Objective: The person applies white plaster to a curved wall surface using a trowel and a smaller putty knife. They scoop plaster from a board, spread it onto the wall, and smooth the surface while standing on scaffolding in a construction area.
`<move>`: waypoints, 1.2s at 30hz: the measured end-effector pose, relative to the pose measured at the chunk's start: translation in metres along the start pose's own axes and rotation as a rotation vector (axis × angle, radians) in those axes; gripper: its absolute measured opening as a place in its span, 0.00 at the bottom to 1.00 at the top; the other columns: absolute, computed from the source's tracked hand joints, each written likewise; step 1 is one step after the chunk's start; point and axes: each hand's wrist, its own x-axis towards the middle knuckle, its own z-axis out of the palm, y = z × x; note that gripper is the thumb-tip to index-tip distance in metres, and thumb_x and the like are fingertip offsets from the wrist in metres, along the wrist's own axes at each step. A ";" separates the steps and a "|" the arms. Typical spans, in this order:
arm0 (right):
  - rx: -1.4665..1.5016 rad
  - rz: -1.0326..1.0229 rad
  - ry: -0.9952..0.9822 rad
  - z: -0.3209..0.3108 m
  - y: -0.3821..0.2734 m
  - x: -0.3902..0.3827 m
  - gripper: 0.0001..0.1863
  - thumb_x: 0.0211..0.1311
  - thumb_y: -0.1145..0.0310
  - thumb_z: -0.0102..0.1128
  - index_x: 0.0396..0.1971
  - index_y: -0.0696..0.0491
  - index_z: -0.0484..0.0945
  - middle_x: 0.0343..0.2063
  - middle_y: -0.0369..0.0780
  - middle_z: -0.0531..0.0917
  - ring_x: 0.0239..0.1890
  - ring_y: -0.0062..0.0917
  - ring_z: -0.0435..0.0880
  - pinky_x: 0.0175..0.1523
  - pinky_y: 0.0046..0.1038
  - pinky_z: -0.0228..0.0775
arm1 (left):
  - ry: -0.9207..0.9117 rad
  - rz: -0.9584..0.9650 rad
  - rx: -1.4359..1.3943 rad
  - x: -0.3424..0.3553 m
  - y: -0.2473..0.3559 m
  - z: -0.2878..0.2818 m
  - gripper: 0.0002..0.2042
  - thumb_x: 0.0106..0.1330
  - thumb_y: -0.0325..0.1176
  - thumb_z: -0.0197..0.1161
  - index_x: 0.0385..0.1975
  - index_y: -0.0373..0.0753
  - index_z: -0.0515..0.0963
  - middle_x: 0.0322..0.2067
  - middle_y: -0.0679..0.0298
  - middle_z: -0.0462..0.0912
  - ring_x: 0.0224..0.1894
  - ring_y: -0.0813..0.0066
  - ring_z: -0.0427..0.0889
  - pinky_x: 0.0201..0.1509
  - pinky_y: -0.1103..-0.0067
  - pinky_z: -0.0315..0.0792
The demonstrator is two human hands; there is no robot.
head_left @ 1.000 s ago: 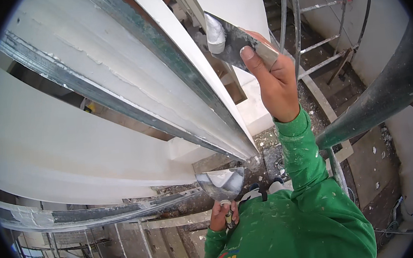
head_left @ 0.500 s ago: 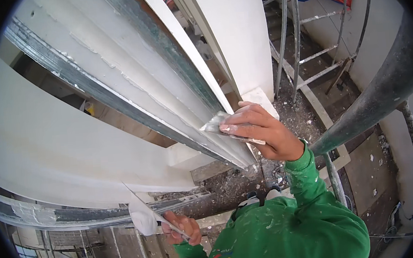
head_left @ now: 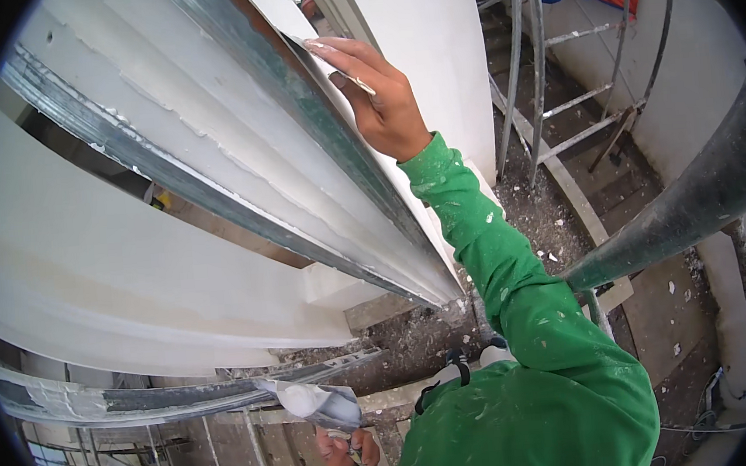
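I see all this from one wide fisheye camera worn on my head, the left of a side-by-side pair, tilted steeply down along the white moulded cornice (head_left: 235,147). The cornice runs close past the lens, filling the picture's upper left and bending toward the dark round rim. My green sleeve (head_left: 516,274) enters from the lower edge, right of the cornice. Far below the cornice, the rubble-strewn ground (head_left: 556,219) and scaffold frame (head_left: 573,103) look small. A grey pipe (head_left: 695,208) crosses near the lens, well right of the cornice.
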 end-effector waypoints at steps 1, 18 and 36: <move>-0.050 -0.025 0.000 -0.010 0.006 0.004 0.25 0.53 0.89 0.49 0.52 0.56 0.73 0.49 0.42 0.76 0.52 0.36 0.75 0.59 0.31 0.66 | 0.001 -0.014 0.041 0.001 0.000 0.001 0.14 0.69 0.34 0.49 0.52 0.43 0.58 0.27 0.55 0.66 0.11 0.69 0.66 0.06 0.74 0.67; 0.011 0.095 0.135 -0.036 0.010 0.017 0.22 0.57 0.84 0.51 0.52 0.54 0.74 0.50 0.43 0.76 0.49 0.37 0.76 0.57 0.32 0.67 | -0.055 -0.119 0.156 0.034 -0.002 0.018 0.22 0.68 0.36 0.52 0.59 0.47 0.54 0.26 0.57 0.66 0.12 0.70 0.66 0.08 0.76 0.64; -0.489 -0.114 0.062 -0.054 -0.092 -0.041 0.11 0.55 0.74 0.61 0.39 0.49 0.82 0.39 0.38 0.83 0.35 0.30 0.82 0.53 0.38 0.69 | 0.118 0.064 0.784 0.103 0.023 0.081 0.11 0.68 0.32 0.54 0.42 0.32 0.65 0.21 0.62 0.71 0.16 0.80 0.68 0.15 0.83 0.63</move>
